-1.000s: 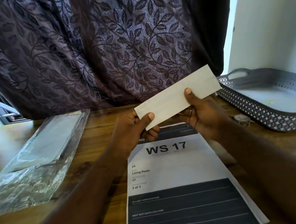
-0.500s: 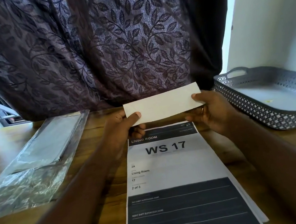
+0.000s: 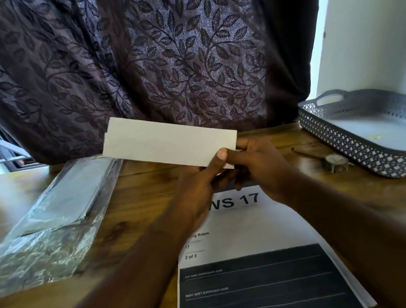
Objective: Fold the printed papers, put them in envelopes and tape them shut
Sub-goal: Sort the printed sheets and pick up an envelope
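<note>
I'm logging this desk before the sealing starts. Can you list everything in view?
slip: 1, white, held above the table's far side; envelope or folded paper, cannot tell
printed papers: small stack, white and black, near middle of table
plastic pack: 1, clear, table's left
tray: 1, grey, table's right
small round item: 1, greyish, beside the tray; too blurred to name
curtain: 1, dark purple with leaf pattern, behind the table
table: 1, brown wood
left hand: pinches the slip's right end
right hand: holds the same end
</note>
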`<action>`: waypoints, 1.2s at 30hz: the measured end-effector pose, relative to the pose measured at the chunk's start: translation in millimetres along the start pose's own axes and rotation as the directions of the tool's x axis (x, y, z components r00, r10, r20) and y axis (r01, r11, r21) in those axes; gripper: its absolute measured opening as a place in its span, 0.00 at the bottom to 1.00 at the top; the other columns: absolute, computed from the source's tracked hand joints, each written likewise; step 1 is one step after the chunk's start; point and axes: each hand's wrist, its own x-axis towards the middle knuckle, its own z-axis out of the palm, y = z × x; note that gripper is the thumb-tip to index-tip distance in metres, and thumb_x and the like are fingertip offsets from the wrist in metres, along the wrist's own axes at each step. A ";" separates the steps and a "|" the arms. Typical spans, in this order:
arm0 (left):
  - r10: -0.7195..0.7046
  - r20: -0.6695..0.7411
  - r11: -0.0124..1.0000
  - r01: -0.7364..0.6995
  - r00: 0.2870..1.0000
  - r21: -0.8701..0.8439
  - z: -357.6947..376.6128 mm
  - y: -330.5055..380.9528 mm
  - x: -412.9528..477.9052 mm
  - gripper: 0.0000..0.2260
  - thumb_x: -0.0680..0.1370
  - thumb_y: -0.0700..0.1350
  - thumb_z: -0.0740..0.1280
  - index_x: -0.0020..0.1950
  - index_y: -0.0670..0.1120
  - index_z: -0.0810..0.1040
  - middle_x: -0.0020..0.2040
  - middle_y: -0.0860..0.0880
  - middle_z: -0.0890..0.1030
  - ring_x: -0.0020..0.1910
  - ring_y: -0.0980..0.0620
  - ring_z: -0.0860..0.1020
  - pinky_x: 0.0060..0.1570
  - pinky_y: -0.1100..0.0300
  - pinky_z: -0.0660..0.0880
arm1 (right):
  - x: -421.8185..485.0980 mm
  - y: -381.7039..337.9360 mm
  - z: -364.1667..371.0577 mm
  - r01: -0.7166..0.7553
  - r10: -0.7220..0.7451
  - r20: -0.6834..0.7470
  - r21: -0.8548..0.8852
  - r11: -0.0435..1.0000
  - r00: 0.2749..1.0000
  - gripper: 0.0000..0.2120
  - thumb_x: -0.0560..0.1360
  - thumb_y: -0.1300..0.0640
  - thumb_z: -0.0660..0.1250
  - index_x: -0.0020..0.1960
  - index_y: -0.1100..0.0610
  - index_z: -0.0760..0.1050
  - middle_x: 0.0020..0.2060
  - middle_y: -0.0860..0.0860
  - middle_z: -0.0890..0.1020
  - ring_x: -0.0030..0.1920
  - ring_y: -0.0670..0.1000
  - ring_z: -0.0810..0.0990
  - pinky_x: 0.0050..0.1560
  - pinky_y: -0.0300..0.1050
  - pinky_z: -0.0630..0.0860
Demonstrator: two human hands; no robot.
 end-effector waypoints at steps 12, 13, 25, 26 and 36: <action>-0.049 -0.313 0.965 -0.036 0.948 -0.260 -22.0 15.6 13.3 0.05 0.82 0.43 0.63 0.58 0.48 0.75 0.51 0.47 0.86 0.53 0.47 0.85 0.50 0.50 0.82 | 3.8 0.1 -27.4 -0.015 0.015 0.060 -0.006 1.000 0.998 0.13 0.82 0.60 0.64 0.65 0.60 0.77 0.49 0.56 0.87 0.44 0.60 0.87 0.36 0.43 0.81; -0.046 -0.343 0.960 -0.054 0.938 -0.275 -25.5 17.5 14.8 0.04 0.82 0.43 0.64 0.57 0.48 0.75 0.49 0.48 0.87 0.52 0.48 0.85 0.49 0.51 0.82 | 3.6 -0.3 -30.6 -0.014 0.015 0.066 -0.004 1.000 0.998 0.13 0.82 0.60 0.63 0.65 0.60 0.77 0.49 0.56 0.87 0.44 0.60 0.87 0.37 0.43 0.81; 0.143 -0.446 0.985 -0.081 0.884 0.155 -61.6 23.4 27.2 0.08 0.83 0.44 0.62 0.58 0.49 0.79 0.51 0.49 0.85 0.45 0.55 0.84 0.37 0.63 0.81 | 5.1 -1.1 -75.0 -0.087 0.085 0.051 0.032 0.996 0.995 0.18 0.76 0.61 0.69 0.66 0.58 0.76 0.52 0.57 0.86 0.45 0.59 0.87 0.37 0.43 0.83; 0.174 -0.422 0.968 -0.074 0.890 0.241 -64.0 22.9 27.4 0.09 0.83 0.44 0.63 0.61 0.47 0.79 0.52 0.49 0.84 0.45 0.55 0.84 0.35 0.64 0.80 | 5.3 -1.0 -78.3 -0.085 0.084 0.050 0.031 0.996 0.995 0.19 0.75 0.61 0.69 0.66 0.57 0.76 0.52 0.58 0.86 0.44 0.59 0.87 0.36 0.44 0.83; 0.036 -0.271 0.832 0.121 0.962 0.541 -70.0 15.4 24.4 0.08 0.79 0.36 0.63 0.53 0.44 0.79 0.46 0.43 0.82 0.36 0.51 0.81 0.27 0.58 0.77 | 10.8 7.3 -80.7 -0.208 0.173 -0.133 -0.322 0.923 0.976 0.09 0.79 0.55 0.69 0.53 0.61 0.79 0.41 0.57 0.85 0.33 0.54 0.86 0.29 0.44 0.79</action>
